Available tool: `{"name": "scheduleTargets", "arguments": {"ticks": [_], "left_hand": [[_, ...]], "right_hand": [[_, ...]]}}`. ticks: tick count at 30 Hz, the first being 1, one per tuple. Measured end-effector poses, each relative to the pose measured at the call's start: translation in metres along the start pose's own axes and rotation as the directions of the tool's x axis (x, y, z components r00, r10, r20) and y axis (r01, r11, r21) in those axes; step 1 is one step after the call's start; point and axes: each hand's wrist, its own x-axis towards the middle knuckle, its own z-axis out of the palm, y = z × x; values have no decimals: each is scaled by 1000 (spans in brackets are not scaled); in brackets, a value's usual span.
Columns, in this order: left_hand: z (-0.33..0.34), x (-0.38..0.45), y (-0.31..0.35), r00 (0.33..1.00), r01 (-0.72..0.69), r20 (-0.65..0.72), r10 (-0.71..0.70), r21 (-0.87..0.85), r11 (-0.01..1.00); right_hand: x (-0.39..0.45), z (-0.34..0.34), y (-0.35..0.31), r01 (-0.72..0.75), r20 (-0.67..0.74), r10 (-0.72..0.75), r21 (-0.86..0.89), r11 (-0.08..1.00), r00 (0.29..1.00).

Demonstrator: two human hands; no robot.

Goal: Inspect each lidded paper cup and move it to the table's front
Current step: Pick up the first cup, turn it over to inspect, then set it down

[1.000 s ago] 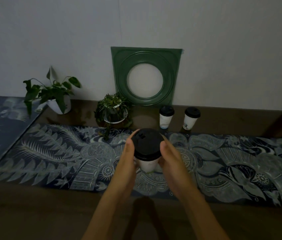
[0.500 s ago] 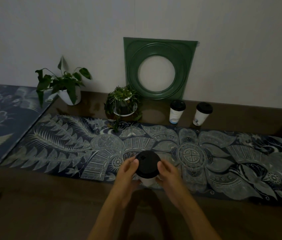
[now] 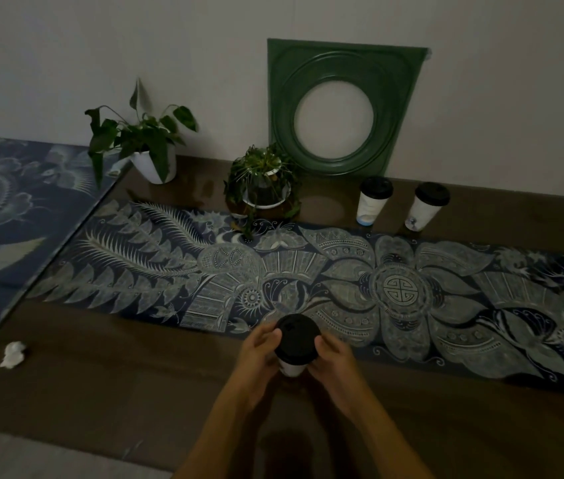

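Note:
A white paper cup with a black lid (image 3: 296, 337) is upright at the table's front, at the near edge of the patterned runner. My left hand (image 3: 259, 354) grips its left side and my right hand (image 3: 333, 361) its right side. Whether its base touches the table I cannot tell. Two more lidded paper cups stand at the back of the table, one (image 3: 373, 200) left of the other (image 3: 427, 206), both untouched.
A blue patterned runner (image 3: 394, 292) crosses the dark table (image 3: 118, 385). At the back stand a white-potted plant (image 3: 145, 146), a smaller plant (image 3: 263, 184) and a green square frame (image 3: 342, 105) against the wall. A crumpled white tissue (image 3: 14, 354) lies front left.
Both hands have brought the cup down and toward me, from raised over the runner to low at the table's front. The view has tilted down and shifted.

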Motion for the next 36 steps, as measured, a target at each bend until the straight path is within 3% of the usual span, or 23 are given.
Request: {"name": "scheduleTargets", "arguments": {"ticks": [16, 30, 33, 36], "left_hand": [[-16, 0, -14, 999, 29, 43, -28, -20, 999], [-21, -4, -14, 998, -34, 60, 34, -7, 999], [-21, -7, -10, 995, -95, 43, 92, 74, 993], [-11, -10, 4, 972, -234, 61, 227, 333, 914]], "right_hand": [[-1, -5, 16, -68, -40, 68, 5, 998, 997], [-1, -11, 18, -18, -46, 15, -69, 997, 999], [-7, -7, 8, 32, -71, -45, -171, 985, 996], [-13, -1, -10, 128, -97, -179, -392, 911, 979]]}}
